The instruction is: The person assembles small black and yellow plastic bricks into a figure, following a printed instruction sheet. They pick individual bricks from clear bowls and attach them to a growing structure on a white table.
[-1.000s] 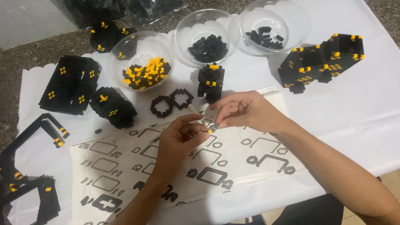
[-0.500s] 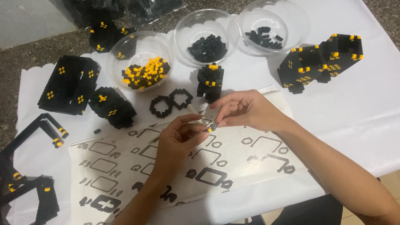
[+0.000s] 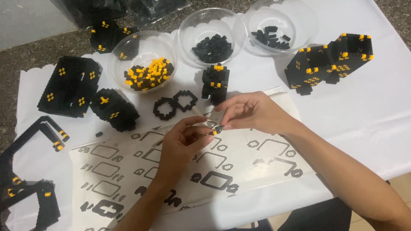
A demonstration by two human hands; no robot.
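Plastic bowls [image 3: 141, 60] of small bricks [image 3: 147, 75]

The left hand [image 3: 182, 143] comes up from the bottom, palm turned inward, with its thumb and first finger pinched together at the tips. The right hand [image 3: 252, 113] reaches in from the right side, its forearm stretched long across the lower corner. Its fingers curl down and pinch too. The fingertips of both hands meet in the middle, almost touching.
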